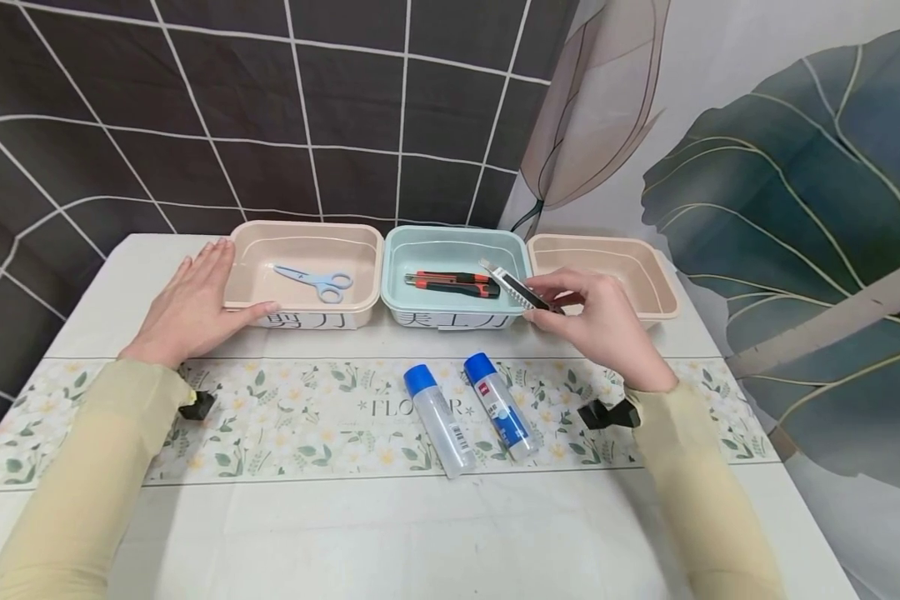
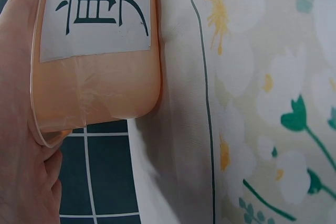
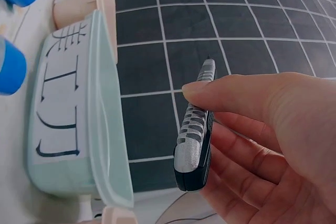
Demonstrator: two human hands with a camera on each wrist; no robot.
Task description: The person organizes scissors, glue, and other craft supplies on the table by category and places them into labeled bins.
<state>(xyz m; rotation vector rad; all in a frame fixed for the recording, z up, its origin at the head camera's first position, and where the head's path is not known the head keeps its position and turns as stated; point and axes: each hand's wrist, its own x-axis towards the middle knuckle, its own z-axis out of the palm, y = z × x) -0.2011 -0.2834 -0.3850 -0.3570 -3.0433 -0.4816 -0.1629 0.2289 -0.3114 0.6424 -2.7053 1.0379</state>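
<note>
My right hand pinches a silver and black utility knife between thumb and fingers, over the right end of the mint bin. In the right wrist view the thumb presses on the knife's ribbed silver side. Inside the mint bin lie red and black utility knives. My left hand rests on the left edge of the left pink bin, its fingers straight along the rim and the thumb at the front corner. Light blue scissors lie in that bin.
A second pink bin stands at the right end of the row, partly behind my right hand. Two glue sticks with blue caps, a plain one and a labelled one, lie on the flowered strip of the tablecloth.
</note>
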